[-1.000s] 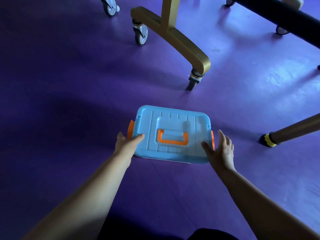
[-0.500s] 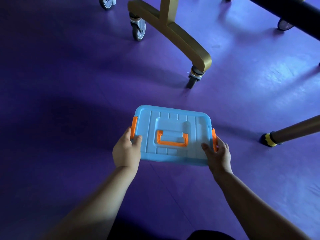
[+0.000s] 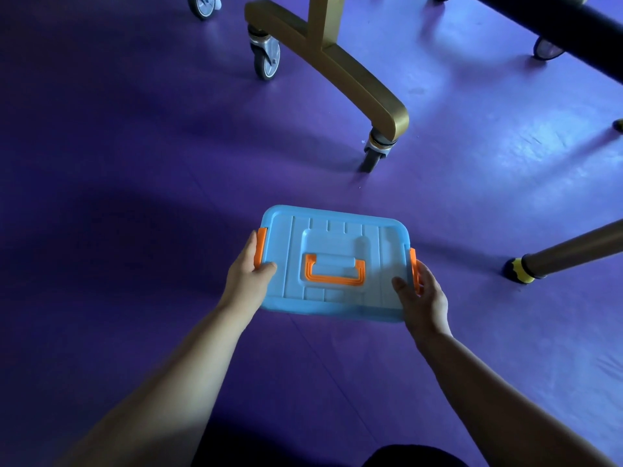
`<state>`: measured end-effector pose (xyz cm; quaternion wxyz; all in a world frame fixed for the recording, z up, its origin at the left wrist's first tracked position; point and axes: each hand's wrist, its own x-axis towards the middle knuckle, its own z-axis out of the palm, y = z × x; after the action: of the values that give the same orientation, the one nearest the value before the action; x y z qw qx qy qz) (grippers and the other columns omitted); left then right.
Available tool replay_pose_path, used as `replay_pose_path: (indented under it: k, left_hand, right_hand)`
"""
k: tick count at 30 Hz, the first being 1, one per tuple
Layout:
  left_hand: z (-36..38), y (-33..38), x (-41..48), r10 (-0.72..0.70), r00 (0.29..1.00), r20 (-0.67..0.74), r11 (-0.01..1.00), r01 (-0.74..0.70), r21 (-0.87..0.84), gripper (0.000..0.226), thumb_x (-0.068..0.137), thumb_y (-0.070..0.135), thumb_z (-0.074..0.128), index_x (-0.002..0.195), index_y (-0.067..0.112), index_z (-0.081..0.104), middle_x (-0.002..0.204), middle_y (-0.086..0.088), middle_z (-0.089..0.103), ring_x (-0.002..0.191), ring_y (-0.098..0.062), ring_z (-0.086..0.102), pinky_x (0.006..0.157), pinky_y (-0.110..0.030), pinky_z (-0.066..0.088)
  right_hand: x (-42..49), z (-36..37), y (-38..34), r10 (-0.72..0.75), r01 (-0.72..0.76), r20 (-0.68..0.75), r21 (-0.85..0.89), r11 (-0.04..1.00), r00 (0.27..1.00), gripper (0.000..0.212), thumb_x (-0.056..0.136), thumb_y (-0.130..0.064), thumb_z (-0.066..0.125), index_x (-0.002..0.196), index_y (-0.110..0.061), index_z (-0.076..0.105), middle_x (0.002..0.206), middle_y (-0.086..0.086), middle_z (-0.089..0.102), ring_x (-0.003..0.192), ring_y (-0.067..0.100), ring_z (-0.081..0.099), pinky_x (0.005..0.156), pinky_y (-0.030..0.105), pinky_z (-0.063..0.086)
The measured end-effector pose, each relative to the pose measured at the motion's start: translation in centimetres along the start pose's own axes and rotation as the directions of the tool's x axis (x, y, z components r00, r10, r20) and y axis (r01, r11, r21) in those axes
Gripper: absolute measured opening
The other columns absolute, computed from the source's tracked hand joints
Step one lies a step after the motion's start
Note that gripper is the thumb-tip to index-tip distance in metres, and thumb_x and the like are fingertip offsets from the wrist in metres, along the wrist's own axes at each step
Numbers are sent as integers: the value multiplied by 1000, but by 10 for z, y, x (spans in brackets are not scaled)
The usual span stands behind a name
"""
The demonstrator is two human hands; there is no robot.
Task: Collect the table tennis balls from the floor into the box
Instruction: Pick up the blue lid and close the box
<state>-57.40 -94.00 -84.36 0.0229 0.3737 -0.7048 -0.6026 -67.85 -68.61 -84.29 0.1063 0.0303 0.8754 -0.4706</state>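
Observation:
A light blue plastic box (image 3: 337, 237) with a closed lid, an orange top handle (image 3: 335, 279) and orange side latches lies in the middle of the view over the purple floor. My left hand (image 3: 247, 278) grips its left end, thumb on the lid beside the left latch. My right hand (image 3: 423, 298) grips the right end at the right latch. No table tennis balls are visible anywhere.
A gold table leg on castors (image 3: 377, 153) stands just beyond the box. A second castor (image 3: 266, 59) is farther back left. A brown leg with a yellow foot (image 3: 522, 271) comes in from the right. A dark bar (image 3: 556, 25) crosses the top right.
Both hands have gone from open beside the box to gripping its two ends at the latches. The box has shifted slightly toward me.

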Motion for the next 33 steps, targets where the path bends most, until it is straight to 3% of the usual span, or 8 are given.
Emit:
replay_pose_path:
  k: [6, 14, 19, 22, 25, 27, 29, 33]
  left_hand:
    - [2, 1, 2, 11, 1000, -19, 998, -10, 66, 66, 90, 15, 50, 148, 30, 23, 143, 0, 45, 125, -21, 48, 105, -41, 41]
    - [-1, 2, 1, 25, 1000, 1, 980, -25, 198, 68, 91, 18, 48, 150, 31, 16, 147, 0, 39, 127, -22, 44, 105, -40, 39]
    - [2, 5, -6, 71, 996, -56, 967, -55, 250, 63, 91, 20, 51, 148, 24, 24, 145, -1, 42, 126, -23, 46, 100, -36, 41]
    - [4, 9, -14, 29, 983, -181, 928, 41, 371, 34, 89, 30, 54, 117, 11, 53, 106, -9, 64, 86, -27, 59, 69, -33, 45]
    - [5, 19, -15, -54, 972, -227, 885, 152, 441, 32, 87, 35, 52, 90, 3, 53, 80, -9, 57, 69, -27, 52, 57, -32, 37]
    - [9, 25, -16, -118, 963, -243, 902, 207, 379, 34, 85, 36, 55, 90, 3, 53, 78, -6, 54, 72, -27, 52, 60, -32, 38]
    - [23, 30, -22, -193, 955, -226, 928, 252, 273, 38, 79, 38, 60, 91, 2, 55, 83, -8, 58, 78, -30, 55, 67, -34, 44]
    - [68, 34, -44, -260, 960, -106, 966, 258, -34, 58, 49, 51, 63, 84, 5, 66, 79, -10, 70, 76, -31, 68, 72, -43, 57]
  right_hand:
    - [1, -2, 1, -89, 92, 24, -188, 978, 996, 50, 88, -24, 60, 135, -13, 48, 120, 6, 57, 106, 21, 52, 84, 26, 35]
    - [4, -6, -2, -191, 199, 58, -373, 906, 980, 35, 88, -14, 60, 122, -8, 56, 95, 4, 52, 97, 32, 52, 74, 28, 32]
    - [-4, -9, -7, -54, 66, 58, -225, 972, 997, 57, 87, -24, 66, 140, -19, 43, 107, -5, 49, 94, 16, 52, 80, 27, 39]
    - [-16, -6, -5, 100, -102, -49, -53, 993, 994, 67, 87, -29, 65, 144, -12, 33, 110, 1, 56, 99, 22, 57, 83, 30, 43]
    - [-31, -2, 2, 223, -214, -109, 93, 972, 969, 61, 89, -30, 62, 139, -7, 37, 109, 5, 54, 95, 20, 53, 80, 27, 39]
    - [-35, 0, 6, 292, -257, -160, 209, 943, 943, 53, 86, -37, 64, 129, -12, 45, 103, 2, 54, 93, 23, 57, 81, 33, 45]
    - [-36, 3, 8, 344, -276, -196, 308, 910, 918, 35, 80, -46, 66, 100, -25, 47, 91, -1, 51, 79, 19, 54, 73, 32, 44]
    - [-43, 20, -6, 351, -294, -122, 337, 894, 928, 36, 74, -46, 69, 73, -29, 38, 80, -1, 45, 75, 20, 49, 67, 27, 41]
